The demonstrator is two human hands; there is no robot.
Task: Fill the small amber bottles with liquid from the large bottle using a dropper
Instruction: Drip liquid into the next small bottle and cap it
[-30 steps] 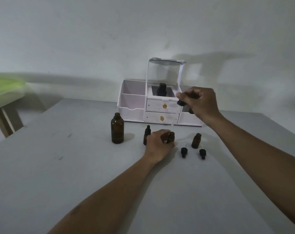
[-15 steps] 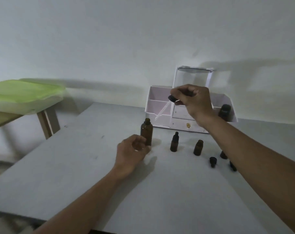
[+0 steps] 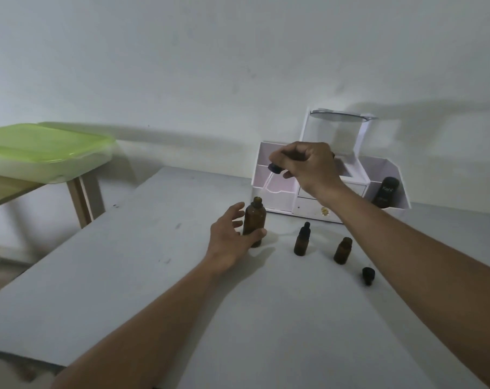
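Grey table [image 3: 142, 276], plain wall behind, and a white organizer [image 3: 277, 202] at the back. The large bottle [image 3: 254, 220] stands upright with its mouth open. It is brown glass, so it is hard, smooth and likely a bit slippery, and it could tip or crack if knocked. The best place to hold it looks like the wide middle, down low, to keep it steady.

The left hand [image 3: 228, 238] is spread wide beside it at 9 o'clock. Its thumb touches the bottle low at the front, but the fingers are not wrapped round it yet.

The right hand [image 3: 308, 164] is up at about 1 o'clock from the bottle, pinching the black top of the dropper [image 3: 275, 168]. Its thin clear tube points down and left (thin tubes snap easily, so go gently).

At 3 o'clock from the large bottle stand a capped small bottle [image 3: 302, 242] and an open small bottle [image 3: 342, 251], with a loose cap [image 3: 367, 275] near them.
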